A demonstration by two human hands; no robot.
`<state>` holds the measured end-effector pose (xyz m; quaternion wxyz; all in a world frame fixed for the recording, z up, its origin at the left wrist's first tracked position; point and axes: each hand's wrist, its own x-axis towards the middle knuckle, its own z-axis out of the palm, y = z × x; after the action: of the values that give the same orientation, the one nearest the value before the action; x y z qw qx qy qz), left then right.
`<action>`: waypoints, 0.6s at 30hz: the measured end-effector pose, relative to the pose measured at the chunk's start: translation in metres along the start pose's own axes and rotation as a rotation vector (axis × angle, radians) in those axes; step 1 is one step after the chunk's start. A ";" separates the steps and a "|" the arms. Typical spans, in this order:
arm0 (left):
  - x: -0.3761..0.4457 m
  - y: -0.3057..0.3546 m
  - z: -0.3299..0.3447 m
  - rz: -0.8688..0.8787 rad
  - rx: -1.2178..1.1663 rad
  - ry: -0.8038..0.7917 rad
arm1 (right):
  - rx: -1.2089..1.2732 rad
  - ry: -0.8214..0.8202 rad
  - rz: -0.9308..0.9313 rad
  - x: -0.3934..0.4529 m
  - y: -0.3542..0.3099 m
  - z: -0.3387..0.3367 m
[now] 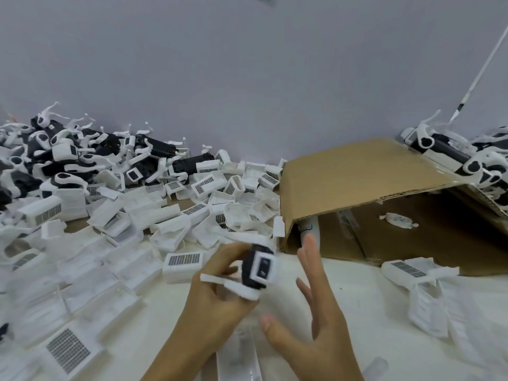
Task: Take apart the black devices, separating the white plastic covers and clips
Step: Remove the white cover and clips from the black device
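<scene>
Head view: a person works at a white table (343, 292) strewn with plastic parts, one device in hand near the middle.
Left hand (217, 295): fingers curled round a black device (255, 270), holding it above the table with its end face turned up and right.
Right hand (313, 320): fingers straight and spread, holding nothing, just right of the device and apart from it.
Device look: a short black body with a white square frame on its end showing two dark openings; a white clip piece (233, 284) juts from its underside to the left. Motion blur hides finer detail.
Where it sits: in the air, in front of the open cardboard box (357, 177) lying on its side.
Risk, slip: with only one hand gripping, a hard tug on the cover could jerk the body loose and drop it into the loose parts below.
Risk, breakage: the clip looks thin; levering it sideways would likely snap it.
Risk, mixing: the white cover pile (154, 215) spreads close under the hands, so a freed piece may land among unsorted parts.
Far left: a heap of untouched devices (82, 155) against the wall.
</scene>
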<state>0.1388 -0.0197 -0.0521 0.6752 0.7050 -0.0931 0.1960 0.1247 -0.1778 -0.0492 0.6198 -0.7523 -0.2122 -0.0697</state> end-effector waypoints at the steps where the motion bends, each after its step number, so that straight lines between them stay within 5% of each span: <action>1: 0.000 -0.002 0.001 0.070 0.109 -0.016 | -0.013 0.017 -0.031 -0.001 0.000 0.000; 10: -0.002 -0.006 0.006 0.194 0.511 -0.132 | -0.026 0.133 -0.010 -0.004 0.003 0.002; 18: -0.006 -0.008 0.011 0.070 0.627 -0.059 | 0.156 0.269 0.158 0.001 0.001 0.005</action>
<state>0.1381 -0.0306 -0.0615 0.4149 0.8805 -0.0718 0.2175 0.1250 -0.1726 -0.0509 0.7027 -0.7001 -0.0724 -0.1041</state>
